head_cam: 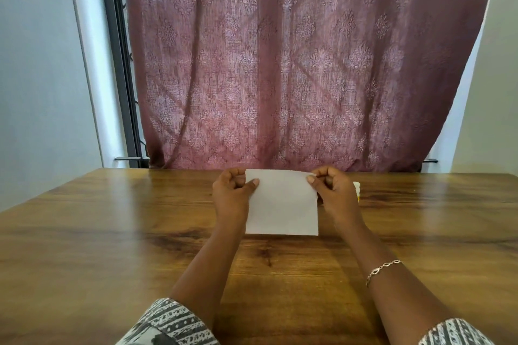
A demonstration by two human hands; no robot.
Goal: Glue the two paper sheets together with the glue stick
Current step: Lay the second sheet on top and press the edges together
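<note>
A white paper sheet (283,204) lies near the far middle of the wooden table (112,232), its far edge lifted a little. My left hand (232,190) pinches its far left corner between thumb and fingers. My right hand (332,190) pinches the far right corner the same way. I cannot tell whether a second sheet lies under it. A small white and yellow object, possibly the glue stick (356,190), shows just behind my right hand, mostly hidden.
A patterned maroon curtain (294,64) hangs right behind the table's far edge. A dark window frame (123,78) and pale walls flank it. A bracelet (384,270) sits on my right wrist.
</note>
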